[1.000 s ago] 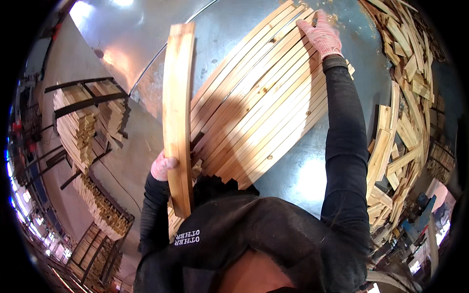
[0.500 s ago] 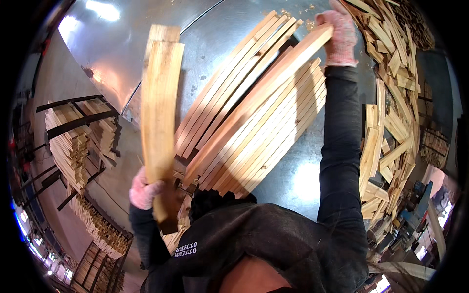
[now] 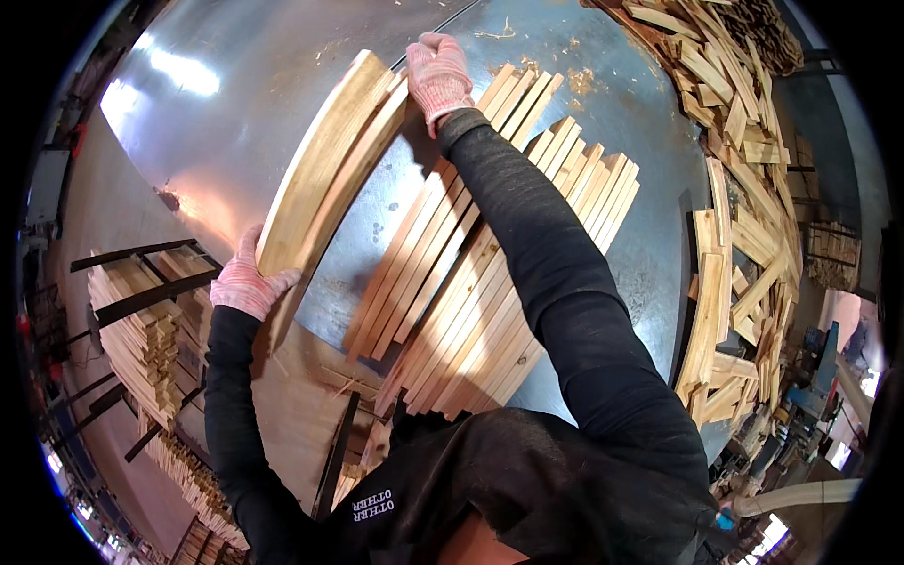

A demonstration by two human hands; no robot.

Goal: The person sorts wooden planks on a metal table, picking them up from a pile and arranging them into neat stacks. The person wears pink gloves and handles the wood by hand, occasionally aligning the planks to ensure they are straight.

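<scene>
My left hand (image 3: pixel 252 276), in a pinkish knit glove, is closed round the near part of several pale wooden boards (image 3: pixel 325 155), its thumb across their edge. They are held together, tilted, above the left of the metal table. At their far end my right hand (image 3: pixel 440 78), gloved alike, is closed at the tip of the right-hand board (image 3: pixel 363 160); its fingertips are partly hidden. Under my right forearm lies a row of wooden strips (image 3: pixel 471 315) side by side, with uneven far ends. A narrower group of strips (image 3: pixel 410 259) sits just left of it.
The shiny metal table (image 3: pixel 621 104) has a seam and scattered shavings. Along its right side lies a heap of loose wood offcuts (image 3: pixel 753 235). At left, stacked boards (image 3: pixel 137 330) rest in a dark metal rack (image 3: pixel 155 297). Machinery (image 3: pixel 829 377) stands far right.
My right hand has swung left from the row's far end, bringing a board against those in my left hand. The left-hand boards have tilted, and my left hand has moved slightly up and left.
</scene>
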